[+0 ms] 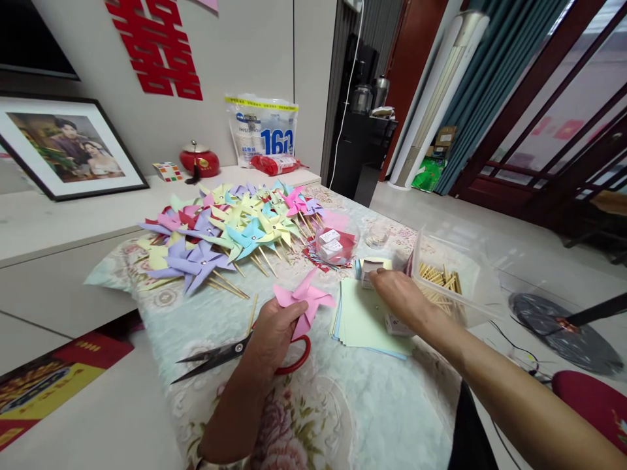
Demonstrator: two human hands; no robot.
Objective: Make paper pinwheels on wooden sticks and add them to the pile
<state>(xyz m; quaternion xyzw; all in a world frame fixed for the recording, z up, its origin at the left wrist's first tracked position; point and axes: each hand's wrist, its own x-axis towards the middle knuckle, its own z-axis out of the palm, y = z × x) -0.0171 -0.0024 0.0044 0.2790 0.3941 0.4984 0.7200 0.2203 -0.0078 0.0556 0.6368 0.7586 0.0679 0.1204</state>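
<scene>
Pink paper pinwheel (313, 300), stick unseen, is held in left hand (277, 329); right hand (396, 290) at white cardboard box (366, 282), grip indeterminable. Multicoloured paper pinwheels (247, 236) appear finished; pale-green paper sheets (360, 313) remain.

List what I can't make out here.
In the head view:
Whether the right hand grips anything at the open box: its fingers hide it.
Part of the scissors: covered by the left hand.
Print on boxes in the clear tub: too small.
Rest of the dark screen: cut by the edge.
</scene>
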